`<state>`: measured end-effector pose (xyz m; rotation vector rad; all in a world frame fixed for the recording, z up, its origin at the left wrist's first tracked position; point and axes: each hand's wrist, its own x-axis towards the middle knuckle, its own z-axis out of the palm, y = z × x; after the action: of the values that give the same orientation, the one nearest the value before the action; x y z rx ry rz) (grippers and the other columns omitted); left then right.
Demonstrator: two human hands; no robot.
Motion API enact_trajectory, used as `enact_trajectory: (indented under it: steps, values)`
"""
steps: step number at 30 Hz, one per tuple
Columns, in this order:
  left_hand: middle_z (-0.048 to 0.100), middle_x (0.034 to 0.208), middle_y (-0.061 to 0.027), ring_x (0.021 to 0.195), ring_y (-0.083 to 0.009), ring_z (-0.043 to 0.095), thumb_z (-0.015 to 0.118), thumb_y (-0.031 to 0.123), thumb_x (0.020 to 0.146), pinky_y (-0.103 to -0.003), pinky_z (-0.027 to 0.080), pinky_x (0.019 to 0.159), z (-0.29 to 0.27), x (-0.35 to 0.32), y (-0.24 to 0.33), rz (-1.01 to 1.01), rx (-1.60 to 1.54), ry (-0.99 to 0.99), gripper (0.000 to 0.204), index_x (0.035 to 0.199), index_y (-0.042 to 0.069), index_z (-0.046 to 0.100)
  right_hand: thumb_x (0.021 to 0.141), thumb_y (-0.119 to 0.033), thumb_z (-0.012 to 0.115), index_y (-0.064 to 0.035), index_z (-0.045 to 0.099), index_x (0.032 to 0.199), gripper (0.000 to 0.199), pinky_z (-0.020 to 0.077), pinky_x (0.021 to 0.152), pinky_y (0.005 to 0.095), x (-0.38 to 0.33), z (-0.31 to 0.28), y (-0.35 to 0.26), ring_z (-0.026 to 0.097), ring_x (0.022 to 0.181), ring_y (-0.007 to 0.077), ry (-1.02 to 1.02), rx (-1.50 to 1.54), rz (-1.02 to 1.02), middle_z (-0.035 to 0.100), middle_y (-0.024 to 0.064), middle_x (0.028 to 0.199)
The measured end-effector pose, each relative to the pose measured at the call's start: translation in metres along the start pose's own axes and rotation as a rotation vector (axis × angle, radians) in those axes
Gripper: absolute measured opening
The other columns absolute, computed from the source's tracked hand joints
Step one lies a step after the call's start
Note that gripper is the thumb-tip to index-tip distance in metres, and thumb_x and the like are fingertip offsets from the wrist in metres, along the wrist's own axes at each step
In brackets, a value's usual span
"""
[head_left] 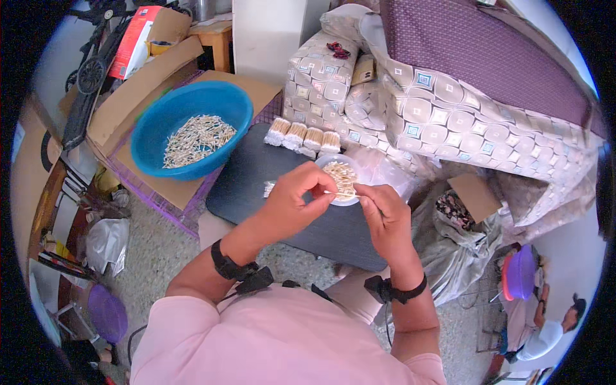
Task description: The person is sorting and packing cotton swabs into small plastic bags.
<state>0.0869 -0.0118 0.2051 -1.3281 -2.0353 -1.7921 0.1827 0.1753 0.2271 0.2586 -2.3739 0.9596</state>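
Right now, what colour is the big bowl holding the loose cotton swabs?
Bright blue; the bowl shows best in the head view, resting on flattened cardboard.

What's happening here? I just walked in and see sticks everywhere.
A person in a pink top sits over a dark board and works with cotton swabs. The left hand and the right hand pinch a few swabs between their fingertips, above a small clear tub that holds more. Four bundles of swabs lie in a row at the board's far edge. A blue basin with loose swabs sits on cardboard to the left.
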Motion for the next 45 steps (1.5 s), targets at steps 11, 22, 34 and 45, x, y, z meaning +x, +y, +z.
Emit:
enact_trajectory:
  steps: [11,22,34,45]
  values:
    - [0.057,0.090,-0.0048,0.080,-0.0107,0.055,0.066,0.000,0.083,-0.023,0.046,0.069,0.007,-0.003,-0.010,-0.121,-0.147,-0.034,0.012,0.094,0.003,0.062,0.081,-0.003,0.067,-0.0031,0.061,0.089,0.010,0.0489,0.070,0.0336,-0.009,0.020,0.020,0.061,0.077,0.0274,0.061,0.081,0.036,0.061,0.0123,0.084]
    - [0.063,0.086,-0.0031,0.072,-0.0086,0.059,0.057,0.011,0.094,-0.024,0.051,0.066,0.016,-0.008,-0.026,-0.473,-0.418,-0.228,0.016,0.104,0.002,0.066,0.077,0.002,0.067,-0.0037,0.061,0.087,0.013,0.0491,0.070,0.0335,-0.007,0.023,0.032,0.061,0.079,0.0276,0.074,0.061,0.030,0.060,0.0118,0.084]
    - [0.063,0.081,-0.0079,0.074,-0.0183,0.062,0.045,0.022,0.099,-0.035,0.049,0.065,0.053,-0.028,-0.093,-0.378,-0.261,-0.485,0.021,0.100,0.004,0.056,0.080,-0.002,0.067,-0.0055,0.065,0.100,0.020,0.0497,0.077,0.0371,-0.017,0.042,0.062,0.062,0.087,0.0300,-0.076,0.073,0.054,0.064,0.0125,0.094]
    - [0.065,0.085,-0.0165,0.081,-0.0356,0.064,0.048,0.022,0.092,-0.048,0.051,0.069,0.058,-0.061,-0.189,-0.202,0.622,-0.538,0.020,0.088,0.007,0.060,0.082,-0.006,0.063,-0.0050,0.063,0.102,0.020,0.0526,0.073,0.0374,-0.001,0.060,0.135,0.063,0.084,0.0301,-0.192,-0.021,0.249,0.061,0.0156,0.097]
